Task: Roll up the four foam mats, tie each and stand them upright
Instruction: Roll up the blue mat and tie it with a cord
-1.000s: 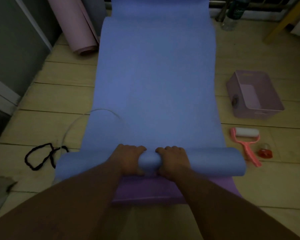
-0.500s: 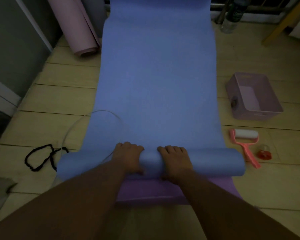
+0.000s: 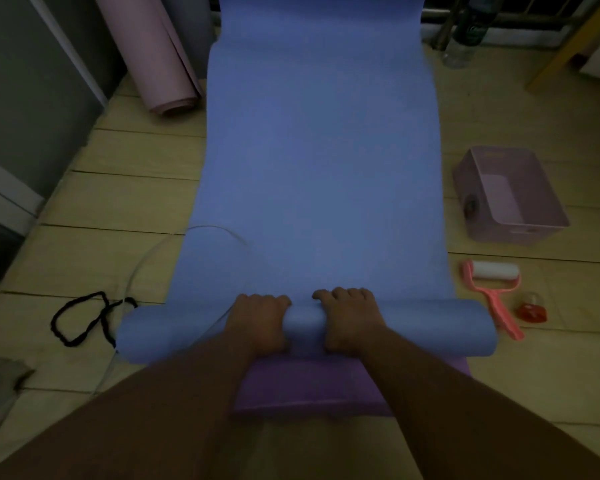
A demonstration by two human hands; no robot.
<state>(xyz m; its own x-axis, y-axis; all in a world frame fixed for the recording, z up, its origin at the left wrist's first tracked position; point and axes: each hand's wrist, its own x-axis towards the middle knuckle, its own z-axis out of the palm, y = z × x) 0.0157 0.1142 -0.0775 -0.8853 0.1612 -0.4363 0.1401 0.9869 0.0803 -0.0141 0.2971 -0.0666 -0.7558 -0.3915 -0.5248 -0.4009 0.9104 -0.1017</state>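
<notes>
We find the blue mat (image 3: 319, 168) on the floor (image 3: 136, 202), its near end rolled atop a purple mat (image 3: 309, 389). The left hand (image 3: 258, 320) and right hand (image 3: 349, 317) grip the roll, fingers curled over it.

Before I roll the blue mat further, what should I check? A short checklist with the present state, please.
1. Grip: left hand and right hand curl over the blue roll near its middle: ok.
2. Path ahead: a thin clear cable lies on the flat blue mat, left side: not ok.
3. Purple mat underneath not caught in the roll: ok.
4. Black cord for tying lies by the roll's left end: ok.
</notes>
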